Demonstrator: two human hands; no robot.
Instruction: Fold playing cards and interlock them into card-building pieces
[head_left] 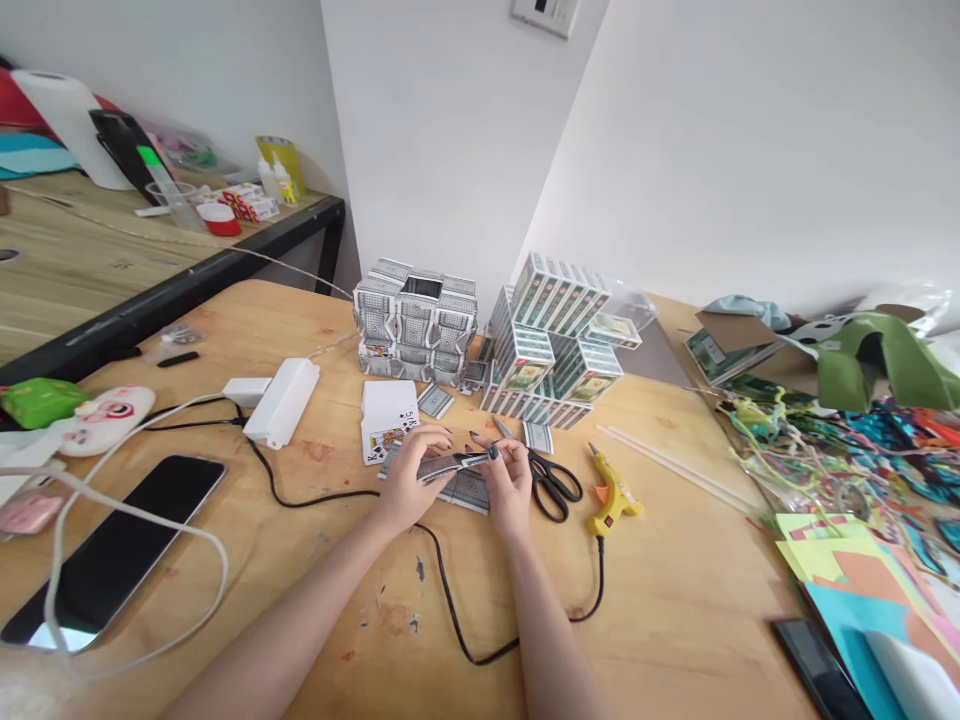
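Observation:
Between both hands is a bent or folded playing card (442, 466) with a grey patterned back. My left hand (409, 485) pinches its left part, and my right hand (511, 485) grips its right end with closed fingers. More patterned cards (466, 492) lie on the table beneath the hands. Just behind my left hand sit face-up playing cards (388, 410), a king among them. Farther back stands a hollow structure of folded cards (416, 320). Black-handled scissors (555, 487) lie right of my right hand, with a yellow glue gun (613, 495) beyond them.
Stacked card boxes (555, 340) stand at the back near the wall. A black cord (442, 570) loops in front of the hands. Left are a white power adapter (283, 400) and a phone (120, 550). Coloured paper (862, 590) and craft scraps (840, 450) crowd the right.

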